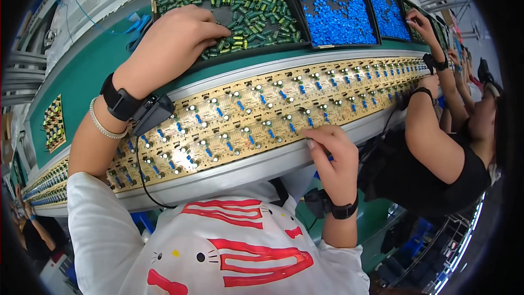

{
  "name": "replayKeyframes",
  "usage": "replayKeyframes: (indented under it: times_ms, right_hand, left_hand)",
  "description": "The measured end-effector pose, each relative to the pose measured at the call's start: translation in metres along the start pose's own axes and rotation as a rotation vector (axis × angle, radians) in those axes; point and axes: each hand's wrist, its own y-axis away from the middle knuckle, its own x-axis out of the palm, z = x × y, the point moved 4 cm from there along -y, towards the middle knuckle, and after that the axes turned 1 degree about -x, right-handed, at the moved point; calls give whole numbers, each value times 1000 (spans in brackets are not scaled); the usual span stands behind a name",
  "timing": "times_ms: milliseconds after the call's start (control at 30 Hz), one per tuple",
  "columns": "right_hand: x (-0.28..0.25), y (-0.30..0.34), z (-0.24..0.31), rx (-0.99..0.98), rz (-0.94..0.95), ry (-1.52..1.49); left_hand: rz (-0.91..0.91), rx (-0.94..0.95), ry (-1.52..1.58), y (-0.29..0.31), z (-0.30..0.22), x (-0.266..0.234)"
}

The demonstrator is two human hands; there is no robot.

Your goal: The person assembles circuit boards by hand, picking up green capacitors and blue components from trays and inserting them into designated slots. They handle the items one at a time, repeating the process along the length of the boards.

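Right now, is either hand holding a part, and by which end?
Cannot tell. The left hand is curled over the green capacitors in their tray, hiding any grip. The right hand rests at the circuit boards' near edge, nothing visibly held.

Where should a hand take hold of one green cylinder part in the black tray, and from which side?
Judging by shape, grip one green cylinder across its round body, coming from above. The parts lie flat and loose in the black tray, so pinch one at the heap's edge, as the left hand does with its fingertips.
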Motion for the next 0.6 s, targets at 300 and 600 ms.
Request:
replayKeyframes:
  times_ms: [300, 600]
  right_hand:
    - [11, -2, -5, -26, -32, 78]
    - [14, -10, -7, -69, -7, 178]
  left_hand:
    - [-170, 36, -95, 6, -5, -11]
    - [-190, 31, 19, 11, -25, -23]
